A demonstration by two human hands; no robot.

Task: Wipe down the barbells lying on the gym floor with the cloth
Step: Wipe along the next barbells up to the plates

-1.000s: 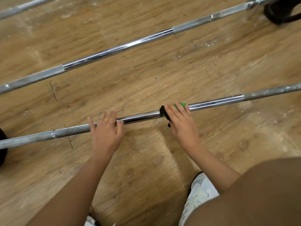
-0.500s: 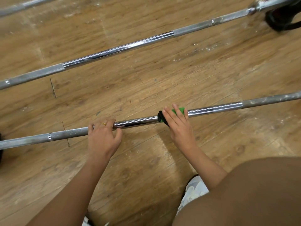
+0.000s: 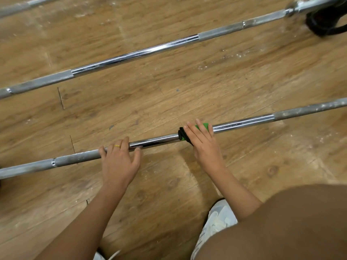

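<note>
Crouching over a worn wooden gym floor (image 3: pixel 169 94), a person has both hands on the nearest barbell (image 3: pixel 159 140), which lies flat on the boards. The left hand (image 3: pixel 118 162) grips that bar where the dull knurled section meets the polished shaft: fingers curled over the top, thumb against the near side, and a gold ring (image 3: pixel 117 146) on one finger. The right hand (image 3: pixel 203 145) lies on a green and black cloth (image 3: pixel 204 126) wrapped round the polished shaft. Its fingers are nearly straight across the cloth, pressing it to the bar; the thumb is hidden. A stretch of bare chrome separates the hands. A second barbell (image 3: pixel 135 53) lies further off, roughly parallel, its far end beside a black weight plate (image 3: pixel 323 21). A third bar (image 3: pixel 28 5) shows beyond it. A white shoe (image 3: pixel 217 222) is planted below the right forearm.
</note>
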